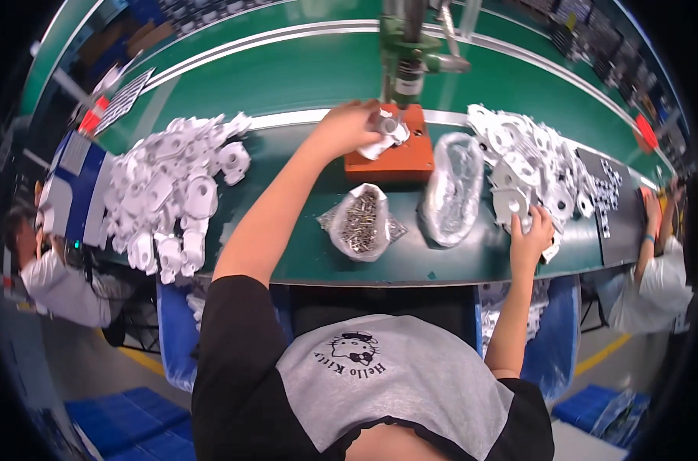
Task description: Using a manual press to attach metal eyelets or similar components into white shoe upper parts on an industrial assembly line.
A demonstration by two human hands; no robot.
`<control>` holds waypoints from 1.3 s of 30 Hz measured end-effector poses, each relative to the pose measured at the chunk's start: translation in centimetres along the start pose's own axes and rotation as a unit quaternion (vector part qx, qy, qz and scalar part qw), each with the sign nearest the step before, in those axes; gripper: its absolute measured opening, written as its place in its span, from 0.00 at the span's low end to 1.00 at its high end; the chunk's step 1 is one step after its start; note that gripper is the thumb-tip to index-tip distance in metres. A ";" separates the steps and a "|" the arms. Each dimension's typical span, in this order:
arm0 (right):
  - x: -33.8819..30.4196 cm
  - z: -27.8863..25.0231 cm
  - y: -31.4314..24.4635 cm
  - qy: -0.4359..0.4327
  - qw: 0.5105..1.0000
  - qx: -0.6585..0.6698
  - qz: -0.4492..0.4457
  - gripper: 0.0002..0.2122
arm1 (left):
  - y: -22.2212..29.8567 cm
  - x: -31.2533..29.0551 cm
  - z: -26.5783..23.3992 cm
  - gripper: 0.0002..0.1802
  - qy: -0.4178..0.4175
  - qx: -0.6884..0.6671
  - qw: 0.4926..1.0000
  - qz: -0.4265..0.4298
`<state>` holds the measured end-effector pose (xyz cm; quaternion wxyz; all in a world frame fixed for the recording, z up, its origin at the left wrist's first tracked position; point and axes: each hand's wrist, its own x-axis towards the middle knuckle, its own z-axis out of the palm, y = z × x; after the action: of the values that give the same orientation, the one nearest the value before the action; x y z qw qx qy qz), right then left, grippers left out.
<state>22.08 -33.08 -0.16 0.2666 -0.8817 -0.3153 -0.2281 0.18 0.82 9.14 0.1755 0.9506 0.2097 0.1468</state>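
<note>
My left hand [352, 127] is closed on a white plastic part [377, 147] at the orange block [390, 170], directly below the head of a green press [407, 65]. Its fingertips are partly hidden by the part. On the right, my right hand [532, 237] reaches into the near edge of a heap of white plastic parts [516, 169]. Thumb and fingers bend around one white part [509, 204] there. Between my arms stands a bag of small metal pins or screws [360, 223], with a clear plastic-lined oval tray [454, 188] beside it.
Another heap of white parts [165, 180] covers the left of the green table, next to a blue and white box [76, 188]. Blue bins [177, 334] hang below the table edge on both sides. Other people sit at far left [65, 284] and far right [656, 276].
</note>
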 end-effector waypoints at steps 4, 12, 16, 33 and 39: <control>0.5 0.5 -0.4 0.000 0.999 0.021 -0.033 0.11 | -0.5 -3.5 -2.5 0.20 0.017 -0.108 0.991 -0.072; -1.7 -1.7 -1.5 0.081 0.929 0.354 -0.073 0.03 | -13.4 -5.0 2.8 0.25 0.308 -0.368 0.846 -0.232; -2.7 -1.6 -0.1 0.031 0.867 0.493 0.061 0.07 | -13.0 -4.3 2.0 0.40 0.257 -0.202 0.926 -0.189; -4.8 -0.8 -6.9 -0.292 0.147 0.874 0.360 0.30 | -14.8 -16.7 -0.5 0.13 0.189 0.097 0.953 -0.216; -4.9 -1.4 -9.3 -0.333 0.176 0.868 0.324 0.28 | -4.6 -14.6 -1.0 0.13 0.216 -0.441 0.850 -0.191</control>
<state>12.03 -29.92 1.13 0.7810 -0.1017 -0.0561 0.6136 -14.39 -1.60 5.21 0.5513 0.6584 0.3331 0.3893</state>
